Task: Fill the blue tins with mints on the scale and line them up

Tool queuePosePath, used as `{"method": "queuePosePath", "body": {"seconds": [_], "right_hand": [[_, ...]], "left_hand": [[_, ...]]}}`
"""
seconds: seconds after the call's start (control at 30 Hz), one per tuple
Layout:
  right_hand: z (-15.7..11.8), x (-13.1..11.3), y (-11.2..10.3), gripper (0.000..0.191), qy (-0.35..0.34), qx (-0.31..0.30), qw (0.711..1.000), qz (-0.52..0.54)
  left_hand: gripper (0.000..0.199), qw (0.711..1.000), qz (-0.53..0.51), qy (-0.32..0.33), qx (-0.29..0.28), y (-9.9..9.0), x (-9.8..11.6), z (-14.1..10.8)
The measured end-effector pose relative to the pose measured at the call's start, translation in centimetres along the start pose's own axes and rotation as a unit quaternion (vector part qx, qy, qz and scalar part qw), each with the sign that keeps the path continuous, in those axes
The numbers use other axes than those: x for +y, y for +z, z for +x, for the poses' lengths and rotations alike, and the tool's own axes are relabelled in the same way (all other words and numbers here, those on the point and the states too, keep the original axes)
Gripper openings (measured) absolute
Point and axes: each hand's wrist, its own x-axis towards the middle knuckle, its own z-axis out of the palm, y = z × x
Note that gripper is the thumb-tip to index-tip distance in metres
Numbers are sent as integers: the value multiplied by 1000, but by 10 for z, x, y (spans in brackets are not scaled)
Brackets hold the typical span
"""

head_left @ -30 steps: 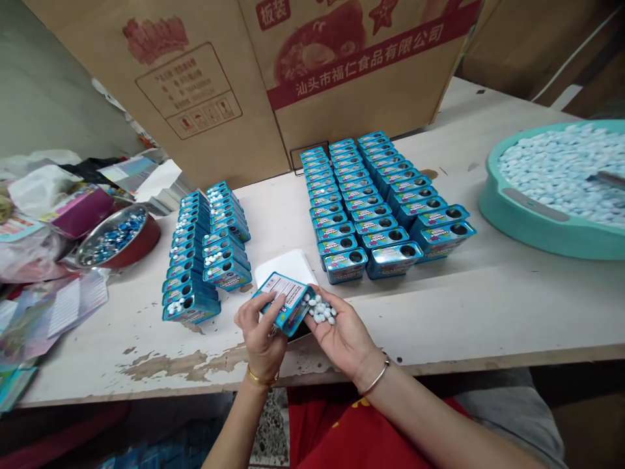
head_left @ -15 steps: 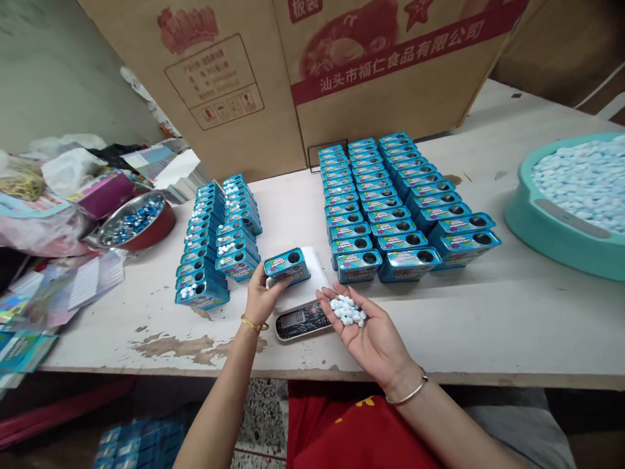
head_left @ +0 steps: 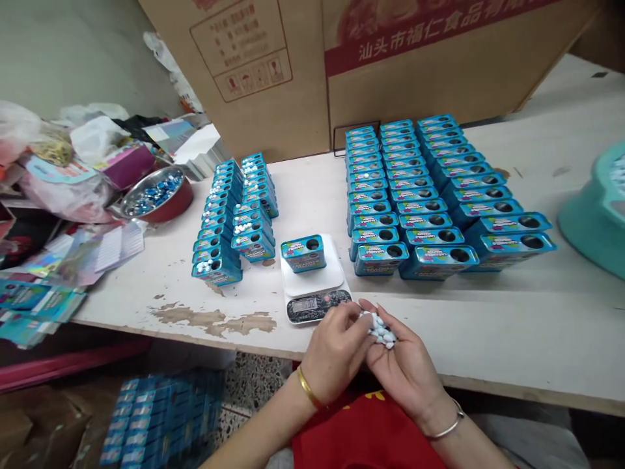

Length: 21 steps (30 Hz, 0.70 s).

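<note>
Scuffed white worktable (head_left: 532, 339): teal rectangular tin (head_left: 303, 253) sits on white digital scale (head_left: 312, 277). Pale blue oval candies (head_left: 379, 330) lie in cupped right hand (head_left: 405, 371), fingers slightly curled; left hand (head_left: 336, 345) has fingers together against them.

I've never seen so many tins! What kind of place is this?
Probably a packing workshop for sweets: rows of blue tins, a digital scale holding one tin, and a printed cardboard carton.

Those tins (head_left: 303, 254) were glossy printed metal, the mints (head_left: 379, 330) smooth and matt, the scale (head_left: 312, 280) plain white plastic, and the bowl (head_left: 184, 179) shiny steel, while the table (head_left: 215, 322) had rough, chipped white paint over brownish board, right by dull corrugated cardboard cartons (head_left: 258, 65).
</note>
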Motion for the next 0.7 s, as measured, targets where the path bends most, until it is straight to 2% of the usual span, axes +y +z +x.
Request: {"method": "queuePosePath", "body": {"seconds": [0.2, 0.3, 0.4, 0.53, 0.63, 0.7], "right_hand": [[-2, -3, -4, 26, 4, 31, 999, 26], [-2, -3, -5, 25, -4, 28, 999, 24], [1, -2, -6, 22, -13, 26, 999, 15], [4, -1, -1, 23, -13, 19, 1000, 4], [4, 0, 10, 23, -29, -7, 999, 14], [4, 1, 17, 21, -34, -28, 999, 13]], "left_hand": [[18, 999, 21, 9, -38, 18, 7, 3], [14, 1000, 4, 0, -29, 23, 6, 2], [8, 998, -69, -5, 0, 22, 2, 3], [6, 981, -183, -38, 46, 9, -6, 10], [4, 967, -234, -77, 64, -14, -16, 23], [7, 958, -250, -99, 99, -32, -28, 37]]}}
